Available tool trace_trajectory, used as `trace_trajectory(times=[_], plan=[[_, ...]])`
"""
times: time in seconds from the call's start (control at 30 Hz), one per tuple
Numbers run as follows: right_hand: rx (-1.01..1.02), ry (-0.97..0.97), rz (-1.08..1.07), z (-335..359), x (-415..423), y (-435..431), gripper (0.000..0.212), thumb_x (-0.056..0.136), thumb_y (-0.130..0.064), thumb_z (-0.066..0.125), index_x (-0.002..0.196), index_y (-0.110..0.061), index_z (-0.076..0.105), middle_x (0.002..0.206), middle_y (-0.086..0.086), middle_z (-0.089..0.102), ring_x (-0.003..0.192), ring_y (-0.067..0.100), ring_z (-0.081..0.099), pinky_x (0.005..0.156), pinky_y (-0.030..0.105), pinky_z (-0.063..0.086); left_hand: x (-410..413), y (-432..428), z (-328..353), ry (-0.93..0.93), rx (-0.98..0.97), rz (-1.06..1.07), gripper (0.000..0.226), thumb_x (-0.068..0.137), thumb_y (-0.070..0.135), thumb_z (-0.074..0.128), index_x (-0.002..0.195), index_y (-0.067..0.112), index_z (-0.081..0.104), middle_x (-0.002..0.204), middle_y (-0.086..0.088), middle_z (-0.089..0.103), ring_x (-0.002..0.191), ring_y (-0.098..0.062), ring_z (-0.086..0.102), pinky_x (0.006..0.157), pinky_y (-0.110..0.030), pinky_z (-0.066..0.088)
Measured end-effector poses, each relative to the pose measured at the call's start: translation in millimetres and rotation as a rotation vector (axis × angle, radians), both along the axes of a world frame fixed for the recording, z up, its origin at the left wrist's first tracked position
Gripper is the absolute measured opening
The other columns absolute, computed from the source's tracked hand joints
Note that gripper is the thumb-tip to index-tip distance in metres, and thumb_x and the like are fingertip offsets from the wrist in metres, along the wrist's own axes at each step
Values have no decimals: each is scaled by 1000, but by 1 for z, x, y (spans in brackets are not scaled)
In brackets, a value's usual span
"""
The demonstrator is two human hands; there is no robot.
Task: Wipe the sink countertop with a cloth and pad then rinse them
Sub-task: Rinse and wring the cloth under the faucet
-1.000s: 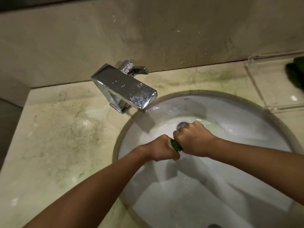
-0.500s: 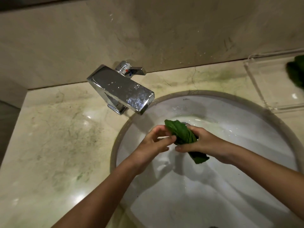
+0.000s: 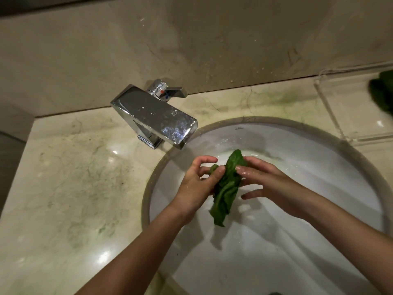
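Both hands work over the white sink basin (image 3: 319, 188) at frame centre. Left hand (image 3: 197, 184) pinches the green cloth (image 3: 227, 188) with thumb and fingers. Right hand (image 3: 270, 186) pinches its top from 3 o'clock, lower fingers spread. Cloth hangs crumpled between them. Chrome faucet (image 3: 157, 122) at 10 o'clock, dark green pad (image 3: 382, 92) at 2 o'clock.

Cloth (image 3: 226, 188): its middle was covered by the fingers of my left hand (image 3: 197, 186) and my right hand (image 3: 270, 184).
Sink (image 3: 297, 145): the near side was cut off by the lower edge.
Maker's mark (image 3: 239, 128): too small to read.
Green item (image 3: 382, 92): blurred and cut off by the right edge; I could not identify it.
Clear tray (image 3: 331, 116): its right part ran out of view.
Forearms: both were cut off at the edges.
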State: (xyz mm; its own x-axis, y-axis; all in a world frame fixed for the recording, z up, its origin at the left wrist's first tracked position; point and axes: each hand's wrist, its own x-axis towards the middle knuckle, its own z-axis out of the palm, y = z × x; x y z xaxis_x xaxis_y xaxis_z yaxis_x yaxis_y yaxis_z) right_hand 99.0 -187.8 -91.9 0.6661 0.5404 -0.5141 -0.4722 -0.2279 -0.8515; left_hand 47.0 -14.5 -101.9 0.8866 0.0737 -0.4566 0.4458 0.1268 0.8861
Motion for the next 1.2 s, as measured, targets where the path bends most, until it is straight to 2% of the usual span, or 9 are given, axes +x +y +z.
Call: trace_trajectory(times=[0.2,0.33,0.53,0.7,0.83,0.93,1.03,1.1,1.2], plan=[[0,27,-97,-3,3,2,25,86,-10,62,112,-11,62,106,12,69,99,26,66,85,44,54,-4,8,2,-26,-30,-14,34,80,14,70,111,9,59,98,-8,63,90,-19,64,78,-30,56],[98,58,-127,-1,3,1,33,80,-15,63,112,-8,61,107,20,67,99,33,65,84,47,54,-11,14,-1,55,-104,-175,49,76,32,73,120,29,55,122,-3,58,108,-19,61,91,-36,52],[73,3,-120,0,5,7,34,79,-23,65,111,-12,61,115,17,62,98,24,66,75,36,57,-8,7,4,105,-207,-79,29,87,30,55,115,24,59,113,-7,68,99,-22,67,77,-33,57],[200,146,-112,2,8,5,43,68,-8,70,109,-9,57,103,16,62,94,27,66,75,33,56,-6,8,6,138,-243,-66,24,94,31,48,110,23,64,110,-4,69,101,-18,66,81,-33,56],[210,156,-166,3,9,5,30,76,0,64,104,-10,58,96,11,69,89,24,68,71,32,56,-7,11,5,132,-270,-46,28,92,34,50,116,23,61,111,-4,67,97,-17,67,77,-29,55],[148,125,-275,-2,8,4,25,82,7,59,100,-10,57,88,10,70,80,23,69,68,34,58,-8,13,5,85,-122,-167,48,83,30,64,128,24,51,116,-7,62,102,-20,66,84,-32,56],[173,148,-254,-1,6,2,30,74,0,64,102,-9,59,93,11,70,85,25,69,73,38,58,-4,12,4,72,-18,-122,27,87,17,63,114,14,60,101,-8,65,87,-18,68,72,-27,57],[197,223,-244,0,7,0,40,69,-3,65,108,-6,59,102,15,69,91,27,68,78,41,57,-3,10,7,140,-114,-36,12,93,16,56,101,13,64,92,-6,68,77,-15,67,62,-24,55],[203,298,-197,2,8,-5,44,70,-1,64,114,-4,59,109,17,68,99,30,66,80,41,56,-2,10,6,189,-216,9,18,97,16,48,99,16,66,91,-6,68,76,-18,65,62,-25,54]])
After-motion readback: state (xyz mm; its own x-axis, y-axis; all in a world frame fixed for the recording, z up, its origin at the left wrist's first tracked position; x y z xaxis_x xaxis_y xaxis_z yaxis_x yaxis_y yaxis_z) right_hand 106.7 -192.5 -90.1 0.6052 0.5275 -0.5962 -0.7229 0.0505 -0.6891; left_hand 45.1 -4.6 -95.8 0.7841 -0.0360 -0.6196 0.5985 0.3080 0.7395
